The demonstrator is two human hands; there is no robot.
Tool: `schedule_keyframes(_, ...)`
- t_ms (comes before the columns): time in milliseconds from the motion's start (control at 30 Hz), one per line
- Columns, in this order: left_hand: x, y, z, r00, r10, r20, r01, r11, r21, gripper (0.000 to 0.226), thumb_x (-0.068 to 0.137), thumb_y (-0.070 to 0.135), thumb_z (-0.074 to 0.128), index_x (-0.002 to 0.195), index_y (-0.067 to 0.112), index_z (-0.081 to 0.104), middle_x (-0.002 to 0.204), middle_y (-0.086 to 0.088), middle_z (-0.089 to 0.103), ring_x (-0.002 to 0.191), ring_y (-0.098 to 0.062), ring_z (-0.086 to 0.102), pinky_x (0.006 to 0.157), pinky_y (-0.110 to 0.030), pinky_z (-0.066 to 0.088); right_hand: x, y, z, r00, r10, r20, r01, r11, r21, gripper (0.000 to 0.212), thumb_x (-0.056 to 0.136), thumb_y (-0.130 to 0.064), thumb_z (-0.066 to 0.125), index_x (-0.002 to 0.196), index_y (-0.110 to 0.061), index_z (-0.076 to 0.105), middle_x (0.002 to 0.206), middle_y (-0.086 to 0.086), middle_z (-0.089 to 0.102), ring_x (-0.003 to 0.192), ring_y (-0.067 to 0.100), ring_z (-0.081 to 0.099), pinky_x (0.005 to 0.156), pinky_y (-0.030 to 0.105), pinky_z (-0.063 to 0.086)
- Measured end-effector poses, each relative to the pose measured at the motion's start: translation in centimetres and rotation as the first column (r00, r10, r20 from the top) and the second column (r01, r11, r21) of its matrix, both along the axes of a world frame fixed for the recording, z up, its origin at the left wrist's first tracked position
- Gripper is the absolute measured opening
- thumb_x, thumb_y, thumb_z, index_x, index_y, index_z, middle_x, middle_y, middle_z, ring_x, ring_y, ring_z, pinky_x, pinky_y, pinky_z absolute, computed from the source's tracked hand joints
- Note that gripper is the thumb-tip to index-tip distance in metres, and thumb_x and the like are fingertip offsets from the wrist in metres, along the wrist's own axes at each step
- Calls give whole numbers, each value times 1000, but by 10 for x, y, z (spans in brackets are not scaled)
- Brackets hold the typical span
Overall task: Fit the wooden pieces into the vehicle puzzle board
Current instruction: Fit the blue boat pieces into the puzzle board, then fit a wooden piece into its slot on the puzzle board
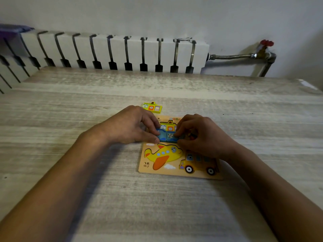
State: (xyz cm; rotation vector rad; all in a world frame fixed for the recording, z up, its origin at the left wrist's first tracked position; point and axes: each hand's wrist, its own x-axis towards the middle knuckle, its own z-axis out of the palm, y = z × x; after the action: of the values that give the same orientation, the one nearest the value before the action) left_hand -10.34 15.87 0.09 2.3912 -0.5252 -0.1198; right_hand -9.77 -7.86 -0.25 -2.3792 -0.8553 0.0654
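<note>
Puzzle board (pixel 176 172) lies flat on the tabletop (pixel 70 119). Left hand (pixel 129 125) and right hand (pixel 201 135) each hold a pinch grip on the blue boat pieces (pixel 167 136) between them, over the board's far half. Yellow cabin piece (pixel 152 107) lies loose just beyond the left hand.

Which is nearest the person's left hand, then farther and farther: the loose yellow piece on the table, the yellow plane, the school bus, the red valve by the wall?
From the left hand:
1. Loose yellow piece, just beyond the fingers.
2. Yellow plane, on the board, nearer the person.
3. School bus, board's right corner.
4. Red valve, far right by the wall.
</note>
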Motion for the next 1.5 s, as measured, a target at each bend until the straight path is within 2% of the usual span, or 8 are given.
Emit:
schedule_keyframes(300, -2, -6, 0, 997, 64, 34, -63, 998, -23, 14, 72, 40, 78, 69, 26, 78, 96, 16, 72, 88, 8, 60, 66, -7, 40, 1, -1, -1, 1000, 5, 8, -5, 1000, 5, 13, 74, -22, 75, 88, -22, 74, 103, -5, 65, 98, 16, 55, 83, 40, 48)
schedule_keyframes(433, 0, -4, 0, 973, 162, 163, -157, 987, -45, 18, 76, 45, 72, 75, 27, 76, 90, 15, 72, 86, -4, 64, 75, -35, 52, 1, -1, -2, 1000, 1, 2, -1, 1000, 28, 12, 75, -23, 73, 87, -21, 74, 101, -5, 65, 96, 13, 55, 82, 37, 48)
schedule_keyframes(533, 6, 2, -5, 926, 254, 280, -248, 967, -56, 14, 79, 37, 69, 88, 27, 74, 91, 13, 68, 87, -11, 62, 78, -42, 51, 1, -1, -3, 1000, 7, -10, -7, 999, 44, 11, 76, -23, 72, 87, -20, 74, 101, -5, 65, 95, 10, 55, 81, 35, 49)
schedule_keyframes(767, 22, 13, -27, 874, 432, 223, -398, 899, -182, 42, 79, 17, 71, 119, 22, 63, 110, 6, 65, 96, -12, 58, 83, -23, 44, 2, -1, -3, 1000, 0, -16, 0, 999, 42, 9, 79, -23, 70, 86, -20, 73, 102, -6, 65, 97, 11, 54, 83, 38, 47)
schedule_keyframes(900, 33, 15, -32, 874, 447, 191, -408, 888, -213, 51, 79, 11, 70, 127, 20, 57, 113, 5, 64, 87, -11, 56, 73, -5, 36, 2, 0, -3, 1000, -6, -12, 7, 1000, 29, 9, 80, -24, 68, 87, -20, 73, 103, -5, 65, 98, 13, 54, 84, 39, 47)
schedule_keyframes(1033, 43, 12, -35, 898, 392, 201, -374, 919, -122, 57, 83, 13, 66, 136, 24, 48, 126, 8, 58, 88, -11, 53, 76, -23, 41, 2, -1, -4, 1000, -4, -2, 4, 1000, 29, 9, 80, -24, 68, 87, -20, 73, 103, -5, 65, 99, 13, 54, 84, 39, 47)
schedule_keyframes(1233, 47, 11, -37, 909, 346, 231, -351, 936, -19, 52, 86, 9, 56, 135, 26, 50, 126, 4, 63, 113, -23, 54, 93, -45, 47, 3, 0, -6, 1000, -3, 5, 3, 999, 32, 9, 81, -24, 67, 87, -21, 73, 103, -4, 64, 97, 14, 54, 83, 39, 47)
schedule_keyframes(1500, 45, 11, -34, 900, 384, 205, -361, 922, -141, 41, 85, 3, 64, 122, 19, 63, 101, -2, 68, 84, -11, 57, 77, -15, 40, 4, 0, -9, 1000, -5, 3, 5, 998, 57, 7, 80, -23, 68, 85, -21, 72, 103, -6, 64, 98, 14, 54, 83, 41, 48)
